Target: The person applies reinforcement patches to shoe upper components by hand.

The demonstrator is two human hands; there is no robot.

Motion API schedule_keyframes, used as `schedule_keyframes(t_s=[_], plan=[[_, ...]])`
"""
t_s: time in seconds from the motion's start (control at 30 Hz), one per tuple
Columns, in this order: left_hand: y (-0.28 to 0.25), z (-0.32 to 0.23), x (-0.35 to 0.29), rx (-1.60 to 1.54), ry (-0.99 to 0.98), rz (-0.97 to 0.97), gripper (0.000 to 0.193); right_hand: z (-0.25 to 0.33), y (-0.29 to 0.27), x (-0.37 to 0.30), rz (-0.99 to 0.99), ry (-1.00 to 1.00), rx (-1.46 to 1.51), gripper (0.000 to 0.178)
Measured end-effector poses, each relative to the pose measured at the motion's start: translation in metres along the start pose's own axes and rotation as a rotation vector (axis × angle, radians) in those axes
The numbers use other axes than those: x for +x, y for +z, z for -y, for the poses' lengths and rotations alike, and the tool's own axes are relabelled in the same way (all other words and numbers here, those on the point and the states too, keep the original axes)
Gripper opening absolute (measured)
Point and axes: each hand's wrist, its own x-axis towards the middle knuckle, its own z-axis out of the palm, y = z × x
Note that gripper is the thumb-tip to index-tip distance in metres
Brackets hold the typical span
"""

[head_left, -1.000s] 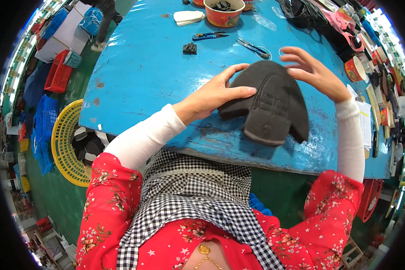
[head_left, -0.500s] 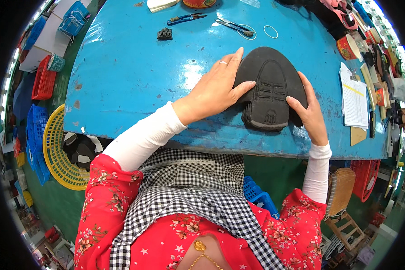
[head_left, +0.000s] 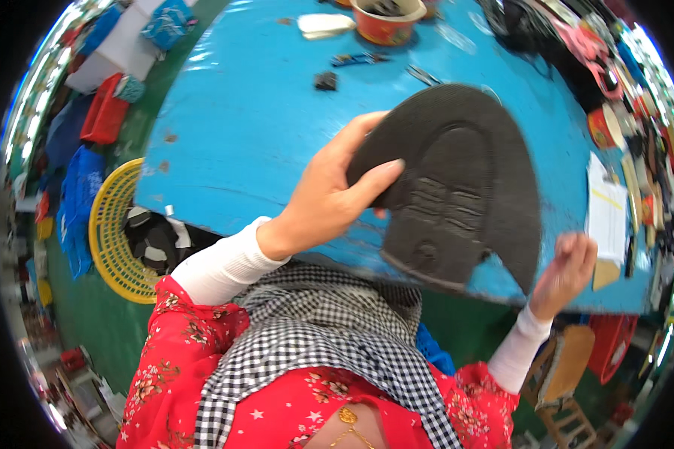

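A black rounded panel [head_left: 457, 187] with a moulded outline and short raised bars hangs tilted above the table's near part. My left hand [head_left: 337, 187] is closed on its left edge, the thumb lying on top and the other fingers mostly hidden underneath. Beyond the panel lie a small black bundle [head_left: 325, 81], blue-handled thread snips [head_left: 361, 58] and a second pair of snips [head_left: 424, 75], partly covered by the panel. To the panel's right, apart from it, is my right hand [head_left: 569, 271]. Motion smears its fingers, and nothing can be made out in them.
The blue table [head_left: 232, 150] holds a red tub [head_left: 386, 28] and a white pad [head_left: 326, 26] at the back. Printed sheets [head_left: 606, 213] and another red tub [head_left: 605, 127] are on the right. A yellow basket [head_left: 105, 239] stands beyond the left edge, a wooden chair [head_left: 565, 367] at lower right.
The panel has come up off the table towards me and turned slightly, held by my left hand. My right hand has let go of its right edge and moved down and right.
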Motion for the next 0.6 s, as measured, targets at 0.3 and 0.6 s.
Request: schedule_keyframes(t_s=[0.3, 0.6], plan=[[-0.106, 0.017, -0.042, 0.776, -0.072, -0.113, 0.043, -0.007, 0.052, -0.102, 0.555, 0.001, 0.012, 0.011], [-0.200, 0.046, 0.165, 1.302, 0.462, -0.032, 0.023, -0.019, 0.070, -0.114, 0.487, 0.206, -0.119, 0.007]])
